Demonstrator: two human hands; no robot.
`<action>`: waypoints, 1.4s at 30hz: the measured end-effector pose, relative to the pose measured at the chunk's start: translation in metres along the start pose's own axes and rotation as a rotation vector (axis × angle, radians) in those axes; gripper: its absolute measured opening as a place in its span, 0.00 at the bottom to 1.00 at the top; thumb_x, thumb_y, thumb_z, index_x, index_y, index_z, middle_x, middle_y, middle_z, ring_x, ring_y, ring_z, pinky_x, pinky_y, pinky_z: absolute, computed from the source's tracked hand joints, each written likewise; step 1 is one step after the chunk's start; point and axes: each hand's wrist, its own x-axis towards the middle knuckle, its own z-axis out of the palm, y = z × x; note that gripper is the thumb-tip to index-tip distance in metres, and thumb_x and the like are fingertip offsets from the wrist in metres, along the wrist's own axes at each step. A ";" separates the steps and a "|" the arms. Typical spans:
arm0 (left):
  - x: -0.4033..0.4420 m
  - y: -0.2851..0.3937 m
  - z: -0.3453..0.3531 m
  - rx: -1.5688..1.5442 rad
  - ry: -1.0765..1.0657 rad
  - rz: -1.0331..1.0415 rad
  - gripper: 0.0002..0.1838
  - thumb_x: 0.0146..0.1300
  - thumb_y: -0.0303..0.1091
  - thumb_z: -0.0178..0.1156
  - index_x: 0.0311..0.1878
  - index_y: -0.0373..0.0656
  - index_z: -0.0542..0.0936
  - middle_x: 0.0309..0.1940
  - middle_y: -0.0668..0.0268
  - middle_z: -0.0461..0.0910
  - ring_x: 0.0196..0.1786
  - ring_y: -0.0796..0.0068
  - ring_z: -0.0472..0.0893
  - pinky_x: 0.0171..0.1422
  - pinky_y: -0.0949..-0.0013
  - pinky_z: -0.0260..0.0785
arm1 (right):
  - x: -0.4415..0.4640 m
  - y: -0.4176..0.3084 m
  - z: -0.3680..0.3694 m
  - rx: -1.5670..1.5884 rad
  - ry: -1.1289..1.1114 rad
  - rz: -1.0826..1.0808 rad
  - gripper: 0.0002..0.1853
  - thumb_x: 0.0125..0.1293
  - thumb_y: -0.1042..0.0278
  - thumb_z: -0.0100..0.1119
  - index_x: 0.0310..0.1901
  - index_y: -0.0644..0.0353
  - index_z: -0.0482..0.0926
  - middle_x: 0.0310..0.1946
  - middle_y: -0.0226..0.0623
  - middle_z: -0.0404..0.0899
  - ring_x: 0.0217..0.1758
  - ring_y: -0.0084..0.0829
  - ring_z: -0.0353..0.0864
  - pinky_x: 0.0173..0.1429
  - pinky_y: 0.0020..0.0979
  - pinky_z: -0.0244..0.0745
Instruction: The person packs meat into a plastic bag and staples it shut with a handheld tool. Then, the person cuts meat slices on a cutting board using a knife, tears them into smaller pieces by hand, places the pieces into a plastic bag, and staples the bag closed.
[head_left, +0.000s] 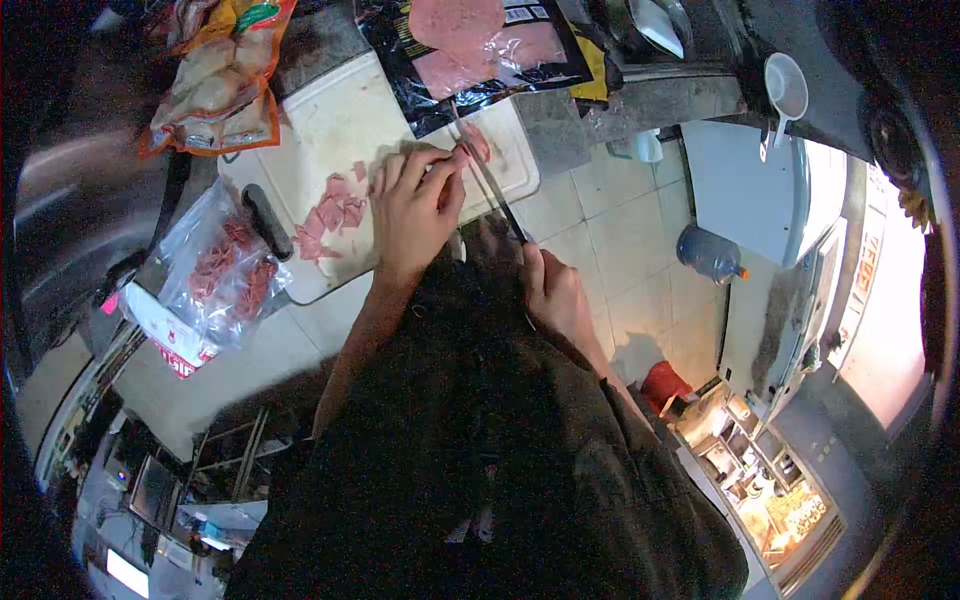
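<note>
From where I stand, everything turns on how the knife (490, 182) lies to the small piece of pink sliced ham (479, 141) near the right end of the white cutting board (334, 110): the blade crosses over the ham on a slant, its long axis running from the tip, ahead and a little left, back to the handle near the person's right side. The ham sits ahead of both hands, and the left hand (413, 207) is the nearer, its fingertips right beside the blade. Those fingers are bent and bunched at the meat's left edge, the back of the hand turned up; whether they pinch the slice or only press it down, I can't tell. The right hand (558, 295) is closed round the knife handle, set back and to the right, off the board's near edge, with the forearm slanting up from the person's side. Left of the left hand, flat cut ham pieces (338, 208) lie scattered on the board, and beyond the blade tip an open-looking black package of ham slices (470, 50) overlaps the board's far edge
</note>
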 end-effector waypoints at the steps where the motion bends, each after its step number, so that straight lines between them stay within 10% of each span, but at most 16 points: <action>1: 0.000 -0.001 0.000 -0.002 0.001 0.002 0.08 0.59 0.33 0.69 0.42 0.48 0.85 0.45 0.74 0.80 0.47 0.64 0.77 0.49 0.60 0.68 | 0.001 -0.004 -0.001 0.026 -0.015 0.005 0.26 0.81 0.54 0.47 0.36 0.73 0.78 0.27 0.66 0.74 0.31 0.63 0.78 0.38 0.47 0.73; 13: -0.004 -0.003 0.007 -0.030 0.039 -0.007 0.08 0.57 0.32 0.70 0.40 0.48 0.84 0.45 0.71 0.82 0.48 0.63 0.78 0.52 0.58 0.68 | 0.015 0.012 0.026 -0.047 0.039 -0.014 0.26 0.80 0.49 0.48 0.34 0.67 0.79 0.29 0.68 0.79 0.38 0.69 0.82 0.38 0.58 0.76; 20: -0.001 -0.001 0.001 -0.071 0.058 -0.002 0.07 0.60 0.32 0.69 0.41 0.47 0.84 0.44 0.73 0.83 0.46 0.64 0.79 0.51 0.59 0.68 | -0.002 0.022 0.009 -0.003 -0.030 0.008 0.27 0.82 0.53 0.46 0.36 0.74 0.77 0.24 0.65 0.71 0.23 0.48 0.68 0.35 0.46 0.72; 36: -0.007 -0.002 0.002 -0.039 0.090 -0.007 0.08 0.56 0.30 0.70 0.39 0.48 0.85 0.43 0.73 0.81 0.47 0.65 0.78 0.49 0.60 0.68 | 0.018 0.022 0.024 0.002 0.013 -0.126 0.23 0.79 0.53 0.49 0.38 0.67 0.82 0.30 0.64 0.81 0.38 0.66 0.83 0.42 0.58 0.77; 42: -0.008 0.000 -0.002 -0.080 0.080 -0.044 0.08 0.57 0.30 0.70 0.40 0.47 0.85 0.44 0.70 0.82 0.47 0.63 0.78 0.52 0.58 0.69 | 0.001 0.026 0.006 -0.006 -0.057 -0.034 0.27 0.82 0.52 0.44 0.40 0.73 0.78 0.26 0.66 0.74 0.26 0.51 0.78 0.37 0.46 0.73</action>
